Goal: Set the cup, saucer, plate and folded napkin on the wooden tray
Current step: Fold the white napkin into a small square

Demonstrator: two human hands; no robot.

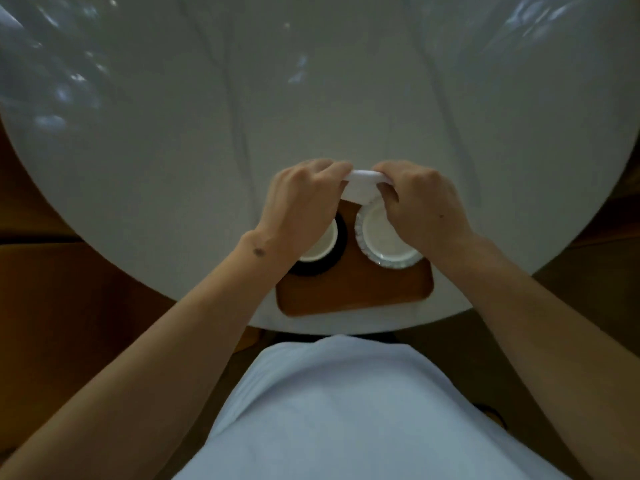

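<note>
Both hands, left [300, 202] and right [420, 202], pinched the folded napkin [361, 185] over the wooden tray's [353, 292] far edge, beyond the cup [320, 245], dark saucer [337, 259] and fluted plate [384, 242]; released carelessly, it seemed likely to unfold or slide onto the tabletop [311, 109].

The tray's [353, 292] near strip lies bare, its far half crowded by the cup [320, 245] on its dark saucer [337, 252], the fluted plate [382, 242] and both hands [304, 202] [420, 202] holding the napkin [362, 185].
</note>
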